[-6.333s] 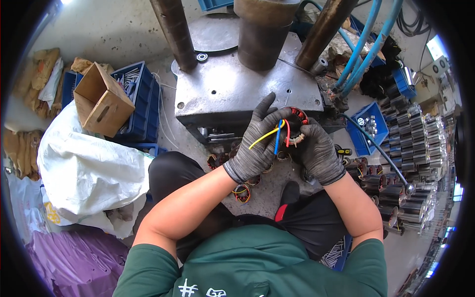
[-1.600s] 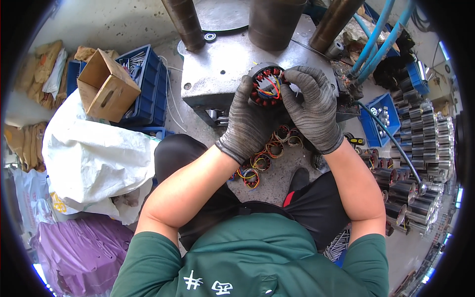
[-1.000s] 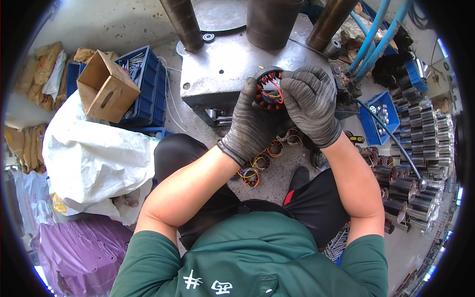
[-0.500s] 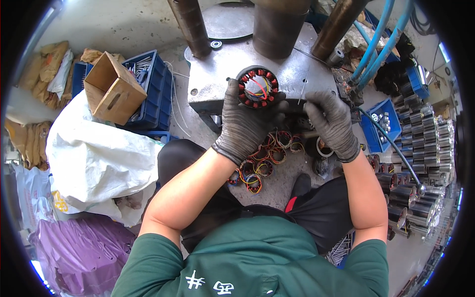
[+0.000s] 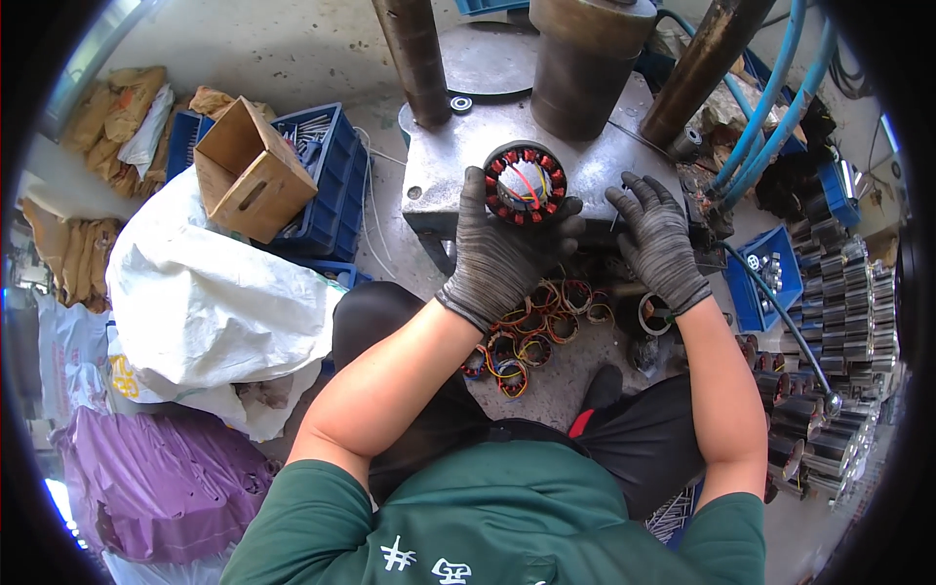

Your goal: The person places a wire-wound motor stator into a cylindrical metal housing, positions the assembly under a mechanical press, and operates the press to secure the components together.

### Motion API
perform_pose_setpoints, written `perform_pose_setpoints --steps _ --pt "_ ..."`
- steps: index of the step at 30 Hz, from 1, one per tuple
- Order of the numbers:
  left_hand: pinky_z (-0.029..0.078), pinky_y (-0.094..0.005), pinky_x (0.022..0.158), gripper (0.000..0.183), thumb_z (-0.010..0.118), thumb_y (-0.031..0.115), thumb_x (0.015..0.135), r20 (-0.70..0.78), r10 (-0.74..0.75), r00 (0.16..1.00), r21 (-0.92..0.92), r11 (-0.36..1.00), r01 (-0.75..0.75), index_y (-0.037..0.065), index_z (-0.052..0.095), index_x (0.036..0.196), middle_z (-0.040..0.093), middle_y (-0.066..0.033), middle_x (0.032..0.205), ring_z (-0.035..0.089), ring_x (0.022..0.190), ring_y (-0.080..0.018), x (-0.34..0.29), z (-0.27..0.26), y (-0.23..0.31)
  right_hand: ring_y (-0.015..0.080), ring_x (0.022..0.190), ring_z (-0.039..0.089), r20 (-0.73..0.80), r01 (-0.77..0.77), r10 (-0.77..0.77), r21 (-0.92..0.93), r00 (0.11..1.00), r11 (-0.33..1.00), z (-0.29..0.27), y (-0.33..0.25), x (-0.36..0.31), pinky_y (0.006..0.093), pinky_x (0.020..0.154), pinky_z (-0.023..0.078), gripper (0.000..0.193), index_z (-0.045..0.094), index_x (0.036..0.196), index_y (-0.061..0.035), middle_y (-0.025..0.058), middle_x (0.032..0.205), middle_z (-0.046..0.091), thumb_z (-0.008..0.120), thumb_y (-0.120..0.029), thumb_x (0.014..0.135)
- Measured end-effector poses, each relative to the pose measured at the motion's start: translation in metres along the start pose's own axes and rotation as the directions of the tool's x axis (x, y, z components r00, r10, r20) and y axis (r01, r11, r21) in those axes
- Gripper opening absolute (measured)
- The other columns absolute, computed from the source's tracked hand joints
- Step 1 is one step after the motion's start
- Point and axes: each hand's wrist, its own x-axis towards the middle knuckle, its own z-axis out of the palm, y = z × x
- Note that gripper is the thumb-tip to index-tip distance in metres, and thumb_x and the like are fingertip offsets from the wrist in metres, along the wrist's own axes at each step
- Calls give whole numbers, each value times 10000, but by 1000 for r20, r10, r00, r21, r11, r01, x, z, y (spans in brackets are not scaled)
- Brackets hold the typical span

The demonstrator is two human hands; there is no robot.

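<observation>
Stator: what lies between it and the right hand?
Head view: fingertips of the left hand beside the stator, then open space with the metal plate behind; a thin line by the right hand is unclear.

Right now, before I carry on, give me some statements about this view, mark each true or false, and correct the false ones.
1. The left hand holds a ring-shaped stator. True.
2. Both hands grip the stator. False: the right hand is apart from it.
3. A small bearing lies on the press bed. True.
4. Both hands are bare. False: grey gloves cover them.
5. A purple sheet covers the press bed. False: the purple sheet lies at the lower left.
6. More wired stators lie on the floor. True.
</observation>
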Motion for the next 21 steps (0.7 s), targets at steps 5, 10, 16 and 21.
perform_pose_setpoints --steps 5,10,16,21 --pt "578 -484 907 1085 542 929 777 -8 -8 1000 11 1000 8 34 561 1391 662 -234 1274 682 1093 -384 1 -3 -1 383 1335 527 17 36 -35 -68 999 997 21 10 3 487 1109 445 517 690 1290 -196 113 1451 590 786 -148 785" --pt "579 -466 898 1068 531 930 781 -73 -30 997 72 997 35 45 579 1377 679 -222 1251 693 1075 -362 1 0 -5 383 1274 574 -68 105 -103 27 992 994 22 20 -1 485 1078 478 408 719 1221 -136 143 1351 654 773 -122 817" --pt "577 -465 909 1038 530 909 801 -153 -54 987 166 983 79 49 581 1381 685 -224 1234 697 1064 -355 0 1 -16 277 1043 725 -373 -53 257 477 892 877 -21 -16 -1 388 893 603 212 685 1209 -65 149 1154 731 674 -102 1001" --pt "587 -481 887 1034 530 902 805 -210 -106 972 221 963 153 42 587 1377 693 -227 1213 712 1021 -345 0 -2 -26 263 992 752 -445 283 451 880 774 382 -62 -44 -13 404 877 647 231 611 1271 -31 163 1103 740 534 -167 1100"
